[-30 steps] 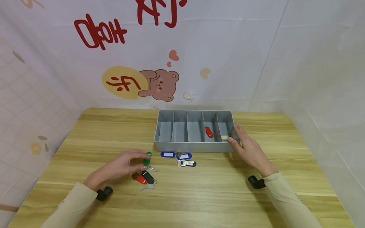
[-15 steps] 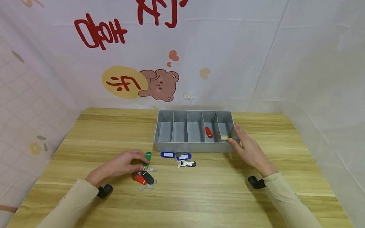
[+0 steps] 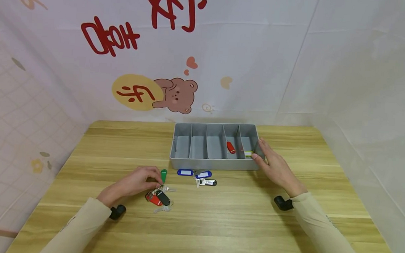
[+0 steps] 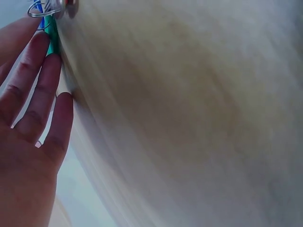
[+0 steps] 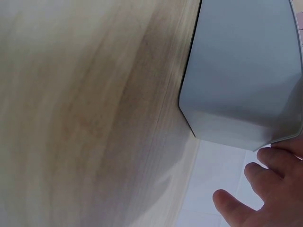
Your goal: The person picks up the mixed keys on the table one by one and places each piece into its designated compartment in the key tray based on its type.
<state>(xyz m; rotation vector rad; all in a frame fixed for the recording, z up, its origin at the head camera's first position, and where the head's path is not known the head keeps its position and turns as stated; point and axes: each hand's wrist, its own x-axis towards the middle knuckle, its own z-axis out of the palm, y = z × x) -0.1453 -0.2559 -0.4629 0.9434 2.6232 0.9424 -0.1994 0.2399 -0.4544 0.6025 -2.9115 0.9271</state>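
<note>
Left hand [image 3: 141,180]: from my end I see its thumb and forefinger meeting in what I take for a pinch at the ring end of the green tag; the thumb is hidden in the wrist view.
Green tag [image 3: 163,175]: on the table [image 3: 235,227], in front of the box's left end, its key [image 3: 170,189] pointing right.
Small heap: just nearer me, a black tag [image 3: 163,197] lies across a red tag [image 3: 156,201], so rings could snag.
Right hand [image 3: 277,166]: fingers loose and spread, resting at the right front corner of the box; I judge it is steadying it.
Box [image 3: 214,164]: grey, five compartments; another red tag [image 3: 230,147] sits in the fourth from the left, a yellow tag [image 3: 248,154] in the rightmost.
Front row: two blue tags [image 3: 185,172] [image 3: 204,174] and a second black tag [image 3: 213,183] lie before the box.
Pick-up: I read this step as taking the green tag; it is not yet in the box.
Lift: next I'd want a firm pinch, a straight rise free of the heap, then a carry over the front rim; which compartment, I cannot tell.
</note>
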